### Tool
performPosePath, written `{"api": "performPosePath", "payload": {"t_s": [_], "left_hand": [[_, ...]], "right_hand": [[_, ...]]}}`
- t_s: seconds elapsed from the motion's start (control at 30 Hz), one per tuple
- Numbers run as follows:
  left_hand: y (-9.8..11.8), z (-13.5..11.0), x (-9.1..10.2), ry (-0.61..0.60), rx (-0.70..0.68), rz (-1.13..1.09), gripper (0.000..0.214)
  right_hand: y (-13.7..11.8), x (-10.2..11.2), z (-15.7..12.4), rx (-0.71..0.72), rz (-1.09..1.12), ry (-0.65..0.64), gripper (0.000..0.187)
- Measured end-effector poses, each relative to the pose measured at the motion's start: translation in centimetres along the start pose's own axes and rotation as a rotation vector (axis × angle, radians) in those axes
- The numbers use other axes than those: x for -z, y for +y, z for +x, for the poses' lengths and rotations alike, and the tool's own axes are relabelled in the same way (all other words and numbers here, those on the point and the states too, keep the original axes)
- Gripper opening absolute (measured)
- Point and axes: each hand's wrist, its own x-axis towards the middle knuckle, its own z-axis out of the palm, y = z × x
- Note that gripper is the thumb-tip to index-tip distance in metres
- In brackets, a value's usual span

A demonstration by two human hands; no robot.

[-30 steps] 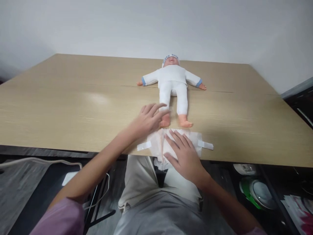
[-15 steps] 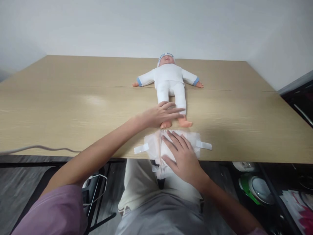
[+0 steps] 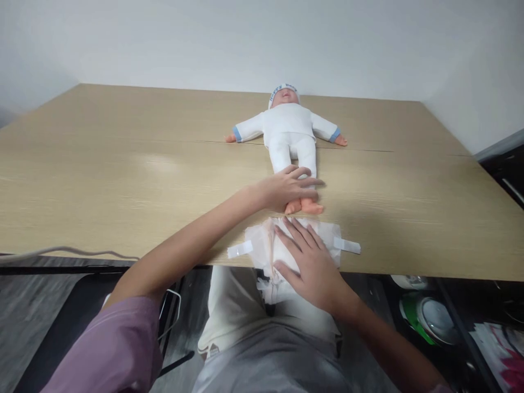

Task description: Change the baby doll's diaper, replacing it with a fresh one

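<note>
A baby doll (image 3: 289, 131) in a white suit and cap lies on its back on the wooden table (image 3: 123, 164), head away from me, arms spread. My left hand (image 3: 286, 188) wraps over both lower legs just above its bare feet, fingers curled around the ankles. My right hand (image 3: 311, 256) lies flat, fingers stretched out, on an unfolded white diaper (image 3: 257, 243) at the table's near edge, just below the doll's feet. The diaper's tape tabs stick out to both sides, and part of it hangs over the edge.
A white cable (image 3: 61, 254) runs along the near left edge of the table. Below on the right, a green and white object (image 3: 426, 319) and printed papers (image 3: 499, 349) sit on dark shelving. A white wall stands behind the table.
My left hand has moved right from beside the doll's left foot and closed over both ankles, pulling the feet together. My right hand has stayed flat on the diaper.
</note>
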Motion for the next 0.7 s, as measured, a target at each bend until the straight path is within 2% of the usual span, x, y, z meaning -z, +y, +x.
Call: {"api": "performPosePath", "payload": {"t_s": [0.13, 0.23, 0.4, 0.53, 0.7], "left_hand": [[-0.3, 0.4, 0.1, 0.027, -0.043, -0.034, 0.049], [-0.7, 0.5, -0.3, 0.095, -0.053, -0.141, 0.039], [-1.3, 0.7, -0.4, 0.165, -0.084, -0.219, 0.035], [-2.1, 0.9, 1.9, 0.189, -0.087, -0.218, 0.033], [-4.1, 1.0, 6.6, 0.337, -0.019, -0.449, 0.028]], "right_hand": [[0.2, 0.1, 0.2, 0.004, -0.002, -0.012, 0.069], [0.4, 0.0, 0.2, 0.016, -0.002, -0.010, 0.072], [0.3, 0.1, 0.2, 0.015, -0.006, -0.031, 0.072], [0.3, 0.7, 0.5, 0.000, 0.014, -0.050, 0.071], [1.0, 1.0, 1.8, 0.028, 0.046, -0.070, 0.070]]}}
